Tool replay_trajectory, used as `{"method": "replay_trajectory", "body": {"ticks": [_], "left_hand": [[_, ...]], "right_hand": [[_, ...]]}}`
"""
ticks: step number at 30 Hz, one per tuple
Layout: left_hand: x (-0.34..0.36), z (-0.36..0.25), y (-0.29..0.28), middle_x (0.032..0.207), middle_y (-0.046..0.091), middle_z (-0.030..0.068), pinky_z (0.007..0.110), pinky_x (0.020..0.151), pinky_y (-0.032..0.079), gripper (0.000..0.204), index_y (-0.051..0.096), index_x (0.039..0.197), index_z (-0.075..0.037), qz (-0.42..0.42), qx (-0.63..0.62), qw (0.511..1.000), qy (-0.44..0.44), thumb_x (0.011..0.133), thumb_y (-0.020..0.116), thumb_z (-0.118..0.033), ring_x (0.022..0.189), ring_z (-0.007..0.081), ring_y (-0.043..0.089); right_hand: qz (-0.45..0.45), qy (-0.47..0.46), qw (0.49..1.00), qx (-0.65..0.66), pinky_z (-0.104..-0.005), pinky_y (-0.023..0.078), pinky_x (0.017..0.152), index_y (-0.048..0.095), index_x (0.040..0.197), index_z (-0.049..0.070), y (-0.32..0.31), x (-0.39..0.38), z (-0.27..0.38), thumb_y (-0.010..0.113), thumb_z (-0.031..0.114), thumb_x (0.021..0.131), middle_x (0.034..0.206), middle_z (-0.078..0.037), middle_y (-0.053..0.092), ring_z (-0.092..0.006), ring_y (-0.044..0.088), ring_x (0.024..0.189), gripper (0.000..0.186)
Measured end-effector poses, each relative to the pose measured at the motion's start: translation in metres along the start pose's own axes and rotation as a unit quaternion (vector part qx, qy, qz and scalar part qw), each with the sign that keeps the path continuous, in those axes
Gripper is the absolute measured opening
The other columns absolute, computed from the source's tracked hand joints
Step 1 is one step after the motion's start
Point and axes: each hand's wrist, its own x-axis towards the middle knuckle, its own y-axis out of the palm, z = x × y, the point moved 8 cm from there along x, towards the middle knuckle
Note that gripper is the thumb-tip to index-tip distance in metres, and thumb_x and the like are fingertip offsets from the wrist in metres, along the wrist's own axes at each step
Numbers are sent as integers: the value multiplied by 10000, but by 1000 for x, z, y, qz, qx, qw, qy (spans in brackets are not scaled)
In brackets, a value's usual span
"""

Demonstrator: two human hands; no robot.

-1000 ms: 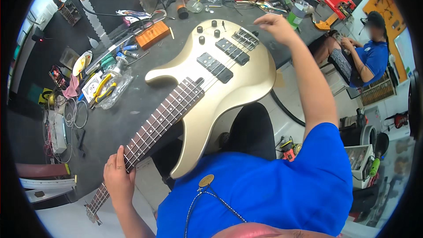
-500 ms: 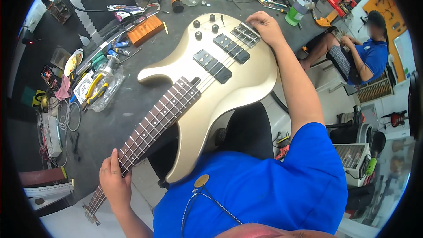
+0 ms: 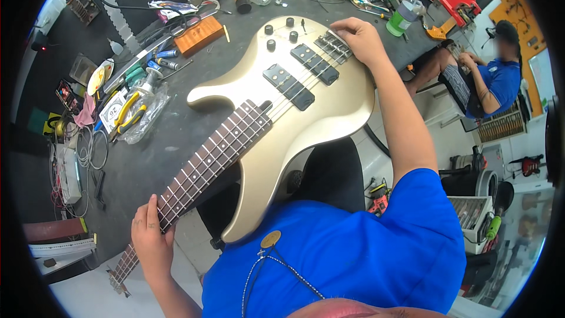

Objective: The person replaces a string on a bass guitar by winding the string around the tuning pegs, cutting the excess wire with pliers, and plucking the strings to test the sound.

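A gold bass guitar [image 3: 329,103] with a dark fretboard lies with its body partly on the bench and partly over my lap, neck slanting down to the left. My left hand [image 3: 152,232] is closed round the neck, thumb side at the fretboard's edge. Up at the body's far end, the bent fingers of my right hand [image 3: 358,38] press at the outer edge of the dark bridge [image 3: 333,46]; the fingertips are partly hidden. Strings run from the bridge over two black pickups [image 3: 288,87]. Several black knobs [image 3: 293,36] stand on the body.
On the dark bench [image 3: 176,159] lie yellow-handled pliers [image 3: 132,118], a wooden block [image 3: 199,36], screwdrivers [image 3: 168,54] and coiled cable [image 3: 91,147]. A green-liquid bottle [image 3: 400,20] stands beyond my right hand. Another person [image 3: 491,76] in blue sits at the right.
The view has shifted slightly, so the bench things appear a little lower and further right. Both hands keep their places on the bass guitar.
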Motion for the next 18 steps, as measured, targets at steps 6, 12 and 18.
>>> {"method": "replay_trajectory", "body": {"ticks": [6,12,18], "left_hand": [[18,0,-16,1259,685,162,481,959,528,849,639,1443,-19,71,-67,995,-37,654,947,-78,1116,399,659],[99,-52,-69,1284,672,193,455,994,535,720,678,1383,-12,16,-88,992,90,721,935,-129,1153,410,655],[248,-174,-30,1105,744,188,451,958,553,262,705,1160,22,15,-208,950,232,960,747,-143,1069,388,710]], "right_hand": [[-91,24,995,-20,-298,547,863,821,985,20,-11,-11,-5,629,5,899,1030,-66,759,-163,698,929,211],[-67,5,997,45,-352,576,910,839,1013,54,-4,-9,-8,608,67,876,1047,-111,775,-236,734,960,268],[-59,13,993,100,-371,572,911,830,1030,43,-5,-13,-19,604,55,881,1046,-128,773,-266,734,972,271]]}}
